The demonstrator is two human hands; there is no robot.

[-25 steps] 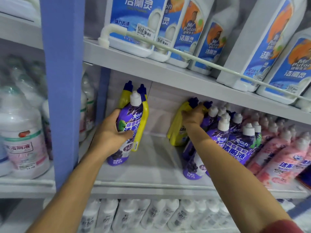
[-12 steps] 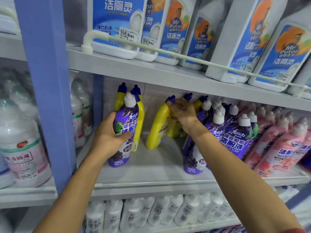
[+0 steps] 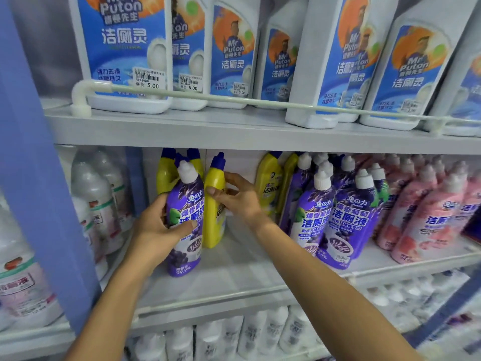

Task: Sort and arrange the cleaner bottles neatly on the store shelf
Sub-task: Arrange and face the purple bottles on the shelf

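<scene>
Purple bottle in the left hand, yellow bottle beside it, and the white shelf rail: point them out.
purple bottle (image 3: 188, 204): head view, front label.
yellow bottle (image 3: 214, 230): head view, lower body.
white shelf rail (image 3: 234, 99): head view, middle of the bar.

Only hands + forearms of person were in view. L hand (image 3: 153, 230) bare, fingers slim, thumbnail short & plain. R hand (image 3: 242, 201) bare too, thumbnail short, knuckles showed on back. L forearm (image 3: 109, 306) bare from wrist to bottom edge, near left. R forearm (image 3: 330, 290) bare likewise, wrist to bottom edge, near right; both looked slim, smooth. Arms cut by frame approx at elbow, so clothing higher up couldn't be told.
</scene>
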